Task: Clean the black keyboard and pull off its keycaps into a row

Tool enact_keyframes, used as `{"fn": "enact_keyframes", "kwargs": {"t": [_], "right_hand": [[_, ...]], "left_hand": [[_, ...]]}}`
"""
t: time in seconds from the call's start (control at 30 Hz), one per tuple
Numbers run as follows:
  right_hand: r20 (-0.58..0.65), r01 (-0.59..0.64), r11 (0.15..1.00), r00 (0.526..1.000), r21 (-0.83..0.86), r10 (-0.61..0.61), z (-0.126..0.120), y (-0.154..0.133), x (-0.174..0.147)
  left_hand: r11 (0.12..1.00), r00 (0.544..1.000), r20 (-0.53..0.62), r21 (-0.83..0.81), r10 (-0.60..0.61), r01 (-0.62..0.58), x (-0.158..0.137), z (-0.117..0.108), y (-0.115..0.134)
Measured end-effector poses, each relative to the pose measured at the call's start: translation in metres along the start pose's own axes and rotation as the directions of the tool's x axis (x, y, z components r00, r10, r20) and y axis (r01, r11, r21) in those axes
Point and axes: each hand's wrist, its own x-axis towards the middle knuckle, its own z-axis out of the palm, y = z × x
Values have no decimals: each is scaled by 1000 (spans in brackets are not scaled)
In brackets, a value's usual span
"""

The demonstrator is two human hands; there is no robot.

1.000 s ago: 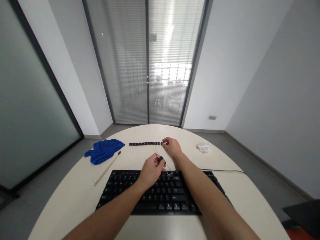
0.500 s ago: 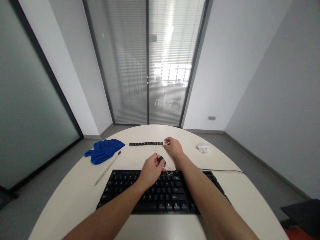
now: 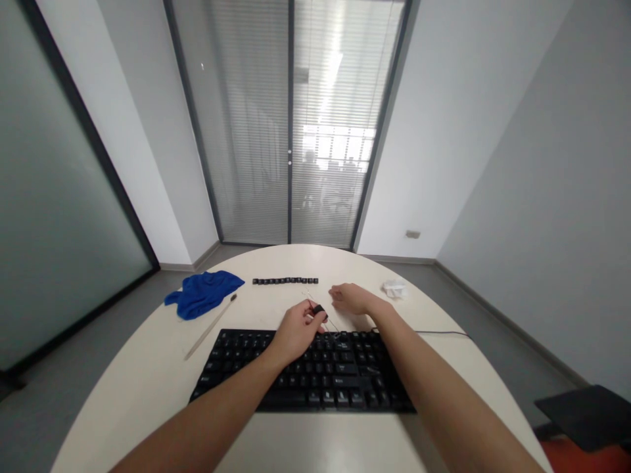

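My left hand (image 3: 298, 328) is closed around a wire keycap puller (image 3: 320, 311) with a black handle. The puller's thin wire ends stick out on both sides, one end over the top rows of the black keyboard (image 3: 340, 381). My right hand (image 3: 351, 299) is low over the table, to the right of a straight row of small black keycaps (image 3: 284, 281). Its fingers are stretched out towards the left, and I see nothing in them. My forearms cover parts of the keyboard.
A blue cloth (image 3: 204, 293) lies at the left, beside a thin brush (image 3: 211, 326) with a dark tip. Crumpled white tissue (image 3: 394, 289) sits at the right. The keyboard's cable (image 3: 444, 332) runs right across the round table (image 3: 142, 368). A dark chair (image 3: 586, 414) stands beyond the right edge.
My right hand has drawn back from the right end of the keycap row, moving right and nearer, and its fingers have straightened. The left hand still holds the puller in nearly the same place.
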Motion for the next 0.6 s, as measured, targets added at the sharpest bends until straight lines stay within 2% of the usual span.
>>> {"fn": "enact_keyframes", "kwargs": {"t": [0.23,0.37,0.5,0.6], "right_hand": [[-83,-74,993,994,-89,67,-11,7,-75],[-84,69,997,994,24,-67,1,8,-97],[-123,80,986,990,146,-62,16,8,-98],[-121,79,981,991,176,-58,21,3,-96]], "left_hand": [[996,998,55,-86,4,1,-3,1,3],[999,997,62,-38,35,-33,-4,1,0],[985,991,95,139,94,-106,-8,1,7],[918,976,129,337,175,-209,-13,0,20]]}}
